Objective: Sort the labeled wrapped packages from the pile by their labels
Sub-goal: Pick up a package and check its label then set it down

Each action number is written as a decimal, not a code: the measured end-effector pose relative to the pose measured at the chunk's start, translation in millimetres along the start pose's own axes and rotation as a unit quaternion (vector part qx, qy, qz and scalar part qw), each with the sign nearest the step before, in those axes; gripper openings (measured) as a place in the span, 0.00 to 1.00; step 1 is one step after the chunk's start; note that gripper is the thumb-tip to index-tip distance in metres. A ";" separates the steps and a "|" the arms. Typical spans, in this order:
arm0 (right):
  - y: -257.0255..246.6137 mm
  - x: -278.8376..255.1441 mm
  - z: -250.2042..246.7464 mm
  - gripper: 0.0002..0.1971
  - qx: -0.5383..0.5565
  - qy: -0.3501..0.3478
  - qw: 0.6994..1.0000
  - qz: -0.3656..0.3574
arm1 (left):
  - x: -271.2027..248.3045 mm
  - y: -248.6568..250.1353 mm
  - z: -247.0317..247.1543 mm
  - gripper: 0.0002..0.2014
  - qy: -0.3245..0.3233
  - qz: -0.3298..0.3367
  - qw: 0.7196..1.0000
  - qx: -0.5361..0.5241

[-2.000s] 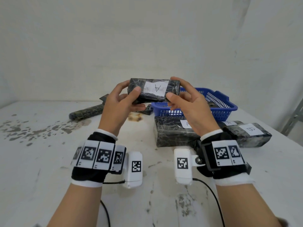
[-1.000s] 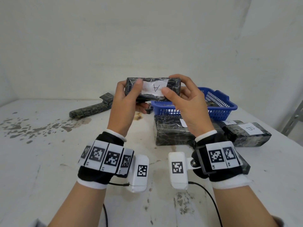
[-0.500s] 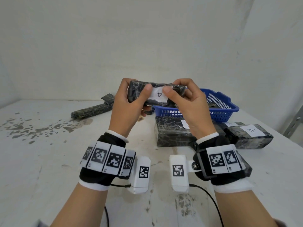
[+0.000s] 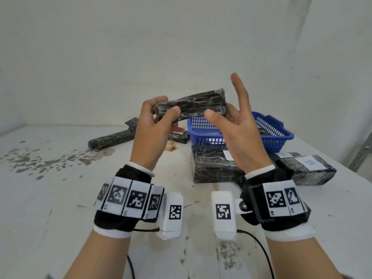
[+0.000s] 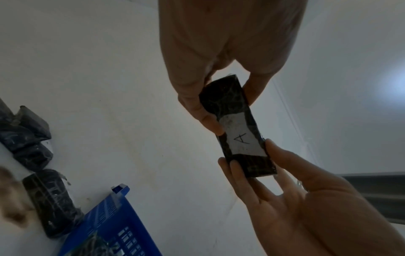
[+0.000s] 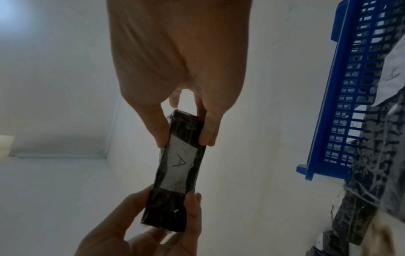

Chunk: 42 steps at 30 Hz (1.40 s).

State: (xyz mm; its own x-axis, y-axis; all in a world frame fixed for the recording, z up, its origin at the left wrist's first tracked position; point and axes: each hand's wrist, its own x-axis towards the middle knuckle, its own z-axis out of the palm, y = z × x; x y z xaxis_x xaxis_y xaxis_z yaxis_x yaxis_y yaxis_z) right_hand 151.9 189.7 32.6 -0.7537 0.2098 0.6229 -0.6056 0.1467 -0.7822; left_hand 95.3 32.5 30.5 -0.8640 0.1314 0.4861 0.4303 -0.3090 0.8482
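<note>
A small dark wrapped package (image 4: 193, 105) is held up in the air above the table (image 4: 60, 188), its right end tilted up. My left hand (image 4: 167, 106) pinches its left end between thumb and fingers. My right hand (image 4: 220, 115) pinches the right end with thumb in front and fingers behind, while the index finger points straight up. From the head view the label is turned away. Both wrist views show the white label with "A" (image 5: 241, 138) (image 6: 179, 162) between the two hands.
A blue basket (image 4: 269, 135) with something dark inside stands behind the hands. In front of it lie a large wrapped package (image 4: 211, 166) and one labeled B (image 4: 308, 168). A long wrapped roll (image 4: 112, 138) lies at the back left.
The package has been turned so its label faces away from the head camera, with its right end raised. My right index finger has lifted off and points up.
</note>
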 end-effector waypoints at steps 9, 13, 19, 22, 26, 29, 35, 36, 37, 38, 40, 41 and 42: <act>-0.9 0.0 -5.7 0.19 -0.026 0.025 0.999 0.003 | -4.1 3.9 0.7 0.14 -0.025 0.006 1.000 0.002; -2.9 -2.2 -3.0 0.21 -0.022 0.008 1.000 -0.002 | -5.0 6.9 0.0 0.13 -0.020 0.007 1.000 0.005; -6.4 -4.1 1.5 0.20 -0.008 0.004 1.000 -0.008 | -7.6 10.1 2.0 0.14 -0.023 0.012 0.999 -0.021; -7.7 -4.3 1.7 0.20 0.003 0.002 1.000 -0.005 | -8.8 11.7 4.7 0.16 -0.026 0.007 0.999 -0.030; -7.1 -4.2 1.5 0.20 0.010 0.007 1.000 -0.003 | -9.9 11.0 5.4 0.20 -0.037 0.006 0.999 -0.012; -2.9 -2.9 2.1 0.20 -0.003 0.011 1.000 0.004 | -10.8 10.3 4.9 0.23 -0.040 0.004 0.999 0.021; 2.0 -1.6 1.5 0.19 -0.025 0.015 1.000 -0.007 | -8.5 10.7 1.6 0.30 -0.046 -0.051 0.996 0.058; 2.7 -1.3 1.3 0.19 -0.028 0.015 0.999 -0.007 | -8.4 10.8 0.8 0.29 -0.045 -0.053 0.995 0.067; 3.0 -1.2 1.4 0.19 -0.029 0.016 0.999 -0.006 | -8.6 11.2 0.5 0.28 -0.043 -0.054 0.995 0.075; 3.5 -1.0 1.5 0.18 -0.030 0.018 0.999 -0.004 | -9.0 11.5 0.6 0.28 -0.043 -0.054 0.994 0.079; 2.8 -0.9 1.3 0.18 -0.030 0.020 0.999 -0.005 | -9.6 11.5 0.9 0.26 -0.044 -0.051 0.995 0.077; 1.9 -0.8 0.6 0.17 -0.028 0.018 0.999 -0.006 | -9.9 12.2 1.2 0.24 -0.045 -0.048 0.995 0.075; 0.7 -1.0 -0.1 0.17 -0.028 0.014 0.999 -0.006 | -9.7 12.7 1.2 0.23 -0.046 -0.048 0.995 0.068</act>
State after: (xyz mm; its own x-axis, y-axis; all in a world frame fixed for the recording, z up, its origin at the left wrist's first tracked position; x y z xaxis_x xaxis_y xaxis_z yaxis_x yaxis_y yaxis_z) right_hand 152.3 189.7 31.4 -0.7383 0.2341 0.6325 -0.5992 0.2028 -0.7745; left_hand 109.5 28.5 36.8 -0.8777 0.2414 0.4139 0.3844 -0.1610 0.9090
